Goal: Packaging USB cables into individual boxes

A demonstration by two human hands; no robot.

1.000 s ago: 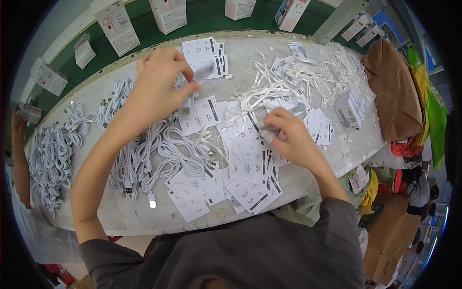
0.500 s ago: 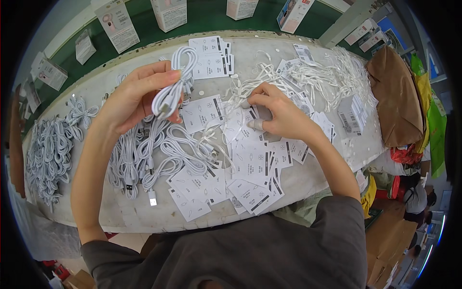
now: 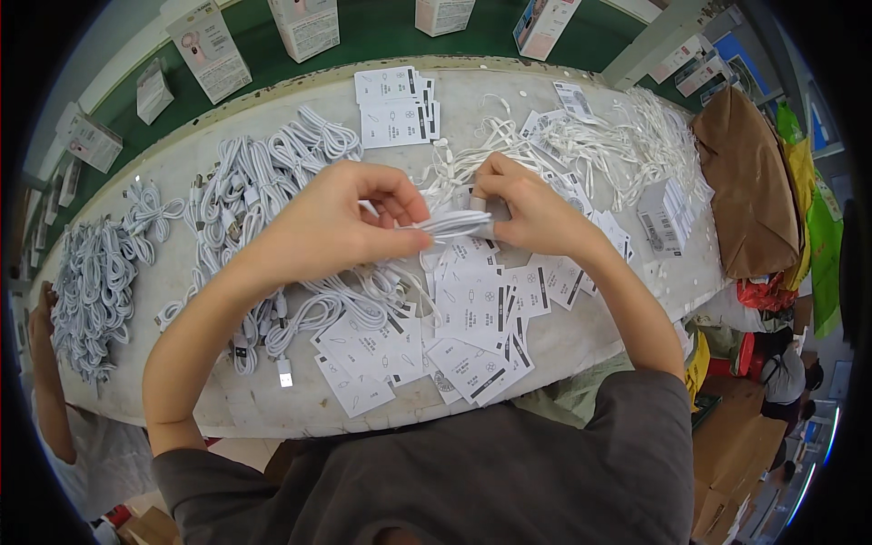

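Both hands, left hand (image 3: pixel 341 222) and right hand (image 3: pixel 527 209), pinch a coiled white cable (image 3: pixel 454 222) in closed fingers above the surface (image 3: pixel 227 400), over paper cards (image 3: pixel 472 309); closed cartons (image 3: pixel 309 27) stand behind.

Both forearms rise from the lower edge and converge at mid-frame. The left hand (image 3: pixel 341 222) is raised, its fingers curled and its thumb and fingertips (image 3: pixel 411 238) pinched together. The right hand (image 3: pixel 527 207) faces it just beside, knuckles up, fingers bent inward, closed in a similar pinch.
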